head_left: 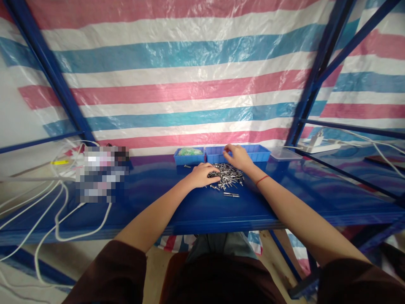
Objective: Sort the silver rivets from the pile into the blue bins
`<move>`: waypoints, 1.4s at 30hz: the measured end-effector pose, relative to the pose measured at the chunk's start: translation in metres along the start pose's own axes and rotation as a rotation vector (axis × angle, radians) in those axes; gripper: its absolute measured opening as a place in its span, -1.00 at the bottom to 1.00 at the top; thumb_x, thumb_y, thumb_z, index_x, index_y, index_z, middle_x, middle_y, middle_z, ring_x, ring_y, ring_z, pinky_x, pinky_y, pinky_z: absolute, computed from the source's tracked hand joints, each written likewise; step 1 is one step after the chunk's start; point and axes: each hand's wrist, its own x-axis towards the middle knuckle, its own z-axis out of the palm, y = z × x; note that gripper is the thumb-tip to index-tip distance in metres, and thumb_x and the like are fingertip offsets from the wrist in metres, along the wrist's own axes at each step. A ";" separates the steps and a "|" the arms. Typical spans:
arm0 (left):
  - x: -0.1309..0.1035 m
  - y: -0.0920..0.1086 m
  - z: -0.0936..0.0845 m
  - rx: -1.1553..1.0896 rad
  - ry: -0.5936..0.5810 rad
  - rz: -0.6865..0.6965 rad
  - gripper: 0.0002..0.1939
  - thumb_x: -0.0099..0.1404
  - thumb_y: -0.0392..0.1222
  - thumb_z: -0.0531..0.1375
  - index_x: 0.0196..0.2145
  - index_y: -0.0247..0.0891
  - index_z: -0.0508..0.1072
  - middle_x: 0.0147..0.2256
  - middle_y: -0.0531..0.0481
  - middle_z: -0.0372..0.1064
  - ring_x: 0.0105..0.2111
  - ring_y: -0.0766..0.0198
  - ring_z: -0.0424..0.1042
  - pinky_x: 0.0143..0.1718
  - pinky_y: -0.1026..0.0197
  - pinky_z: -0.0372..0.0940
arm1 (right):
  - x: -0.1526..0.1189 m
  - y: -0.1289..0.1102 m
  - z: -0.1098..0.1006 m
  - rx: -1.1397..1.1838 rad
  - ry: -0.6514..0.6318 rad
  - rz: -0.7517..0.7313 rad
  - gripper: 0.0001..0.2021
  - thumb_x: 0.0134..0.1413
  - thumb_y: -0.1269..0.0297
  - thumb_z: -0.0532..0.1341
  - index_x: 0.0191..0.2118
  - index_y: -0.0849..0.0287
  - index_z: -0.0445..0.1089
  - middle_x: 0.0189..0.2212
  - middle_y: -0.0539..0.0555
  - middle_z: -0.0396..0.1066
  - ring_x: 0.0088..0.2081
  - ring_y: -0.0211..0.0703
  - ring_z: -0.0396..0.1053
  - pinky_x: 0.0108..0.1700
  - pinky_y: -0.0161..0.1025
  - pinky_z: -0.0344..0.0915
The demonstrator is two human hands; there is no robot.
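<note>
Metal pieces: the pile of slim metal pieces [228, 174] lies loose on the table [152, 211], between my two hands; I take it as the centre of the clock, with 12 at the far side.
Strays: at 6 o'clock I have two pieces [231, 194] lying side by side, just off the pile; another small piece [187, 166] sits at 10, near the small bin.
Left hand: my left hand [204, 175] rests at 9 o'clock against the pile's edge, thumb and fingers apart around some pieces.
Right hand: my right hand [237, 157] is raised at 1 o'clock, fingers curled, overlapping the long bin in my view; I cannot tell whether the fingertips meet or pinch anything. A red cord [262, 180] circles the wrist.
Bins: the long blue bin [261, 155] stands from 12 to 1 o'clock; beside it at 11 is the small blue bin [190, 160], holding a green bundle [190, 152].
Right side: farther out at 2 o'clock I see a clear plastic tray [286, 155], then a white power strip [322, 145].
Left side: white cables [66, 211] loop at 8 o'clock; a pixelated patch hides something at 9.
Backdrop: a striped sheet [190, 76] hangs at 12 behind everything.
</note>
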 end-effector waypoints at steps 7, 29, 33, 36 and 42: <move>0.003 -0.006 -0.002 0.115 0.033 0.029 -0.80 0.18 -0.06 0.16 -0.26 -0.11 0.49 -0.21 -0.01 0.41 -0.17 0.15 0.34 -0.09 0.12 0.18 | -0.013 -0.027 -0.013 0.344 -0.477 -0.121 -0.87 -0.08 0.34 0.16 -0.43 0.21 0.46 -0.53 0.02 0.43 -0.48 -0.25 0.33 -0.40 -0.32 0.18; 0.000 -0.001 -0.010 0.162 0.066 0.053 -0.81 0.23 -0.14 0.08 -0.37 -0.16 0.49 -0.25 -0.03 0.42 -0.20 0.15 0.35 -0.13 0.13 0.18 | -0.017 -0.036 -0.002 0.290 -0.477 -0.273 -0.88 -0.19 0.45 0.21 -0.58 0.16 0.47 -0.59 0.01 0.41 -0.48 -0.22 0.28 -0.38 -0.31 0.12; 0.001 0.000 -0.011 0.145 0.121 0.038 -0.79 0.26 -0.16 0.03 -0.39 -0.21 0.45 -0.36 -0.03 0.43 -0.30 0.19 0.37 -0.22 0.18 0.21 | -0.017 -0.038 -0.001 0.245 -0.391 -0.227 -0.91 -0.15 0.44 0.17 -0.54 0.20 0.42 -0.55 0.04 0.39 -0.47 -0.23 0.27 -0.38 -0.30 0.11; 0.002 0.000 -0.014 0.074 0.169 0.034 -0.81 0.25 -0.19 0.03 -0.38 -0.22 0.43 -0.43 0.00 0.41 -0.38 0.23 0.38 -0.30 0.22 0.21 | -0.016 -0.039 -0.003 0.287 -0.327 -0.164 -0.93 -0.11 0.42 0.14 -0.46 0.21 0.38 -0.52 0.03 0.38 -0.47 -0.25 0.27 -0.38 -0.30 0.14; 0.002 -0.001 -0.017 0.017 0.190 0.061 -0.84 0.24 -0.22 0.03 -0.37 -0.23 0.40 -0.44 0.02 0.40 -0.42 0.27 0.37 -0.33 0.26 0.20 | -0.014 -0.041 -0.007 0.484 -0.268 -0.046 -0.90 -0.11 0.40 0.14 -0.38 0.22 0.36 -0.49 0.01 0.39 -0.46 -0.27 0.30 -0.35 -0.29 0.20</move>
